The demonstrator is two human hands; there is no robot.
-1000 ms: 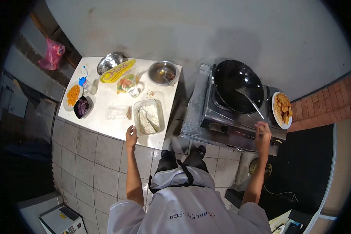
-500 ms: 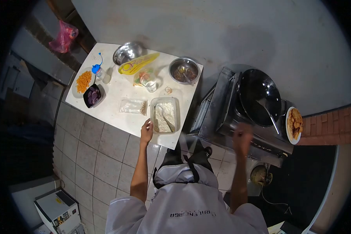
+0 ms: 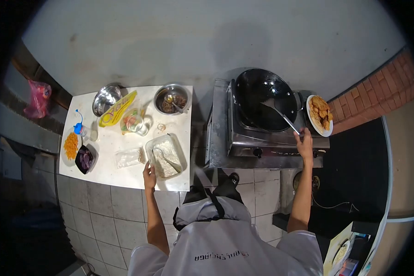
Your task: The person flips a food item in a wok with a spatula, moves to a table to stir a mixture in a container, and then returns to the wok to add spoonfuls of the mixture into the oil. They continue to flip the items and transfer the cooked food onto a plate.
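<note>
My right hand (image 3: 304,146) is closed round the end of the handle of a metal spatula (image 3: 287,120). The spatula's blade rests inside a large black wok (image 3: 257,85) on the stove. My left hand (image 3: 149,177) is at the near left corner of a rectangular plastic container (image 3: 180,149) on the white table. Its fingers are slightly apart and rest against the container's side. White flour-like powder (image 3: 169,149) fills the container's bottom, and a spoon (image 3: 170,162) lies in it. Just left of the container is a clear plastic packet (image 3: 126,158).
A plate (image 3: 326,133) of fried food stands right of the wok on the steel stove (image 3: 248,149). The white table (image 3: 110,172) holds a steel bowl with a ladle (image 3: 158,99), another steel bowl (image 3: 106,99), a yellow packet (image 3: 119,110), a blue-capped bottle (image 3: 79,129) and a black bowl (image 3: 91,161).
My right hand has moved from in front of the stove to the spatula handle and taken hold of it. The view has turned right. My left hand stays by the container.
</note>
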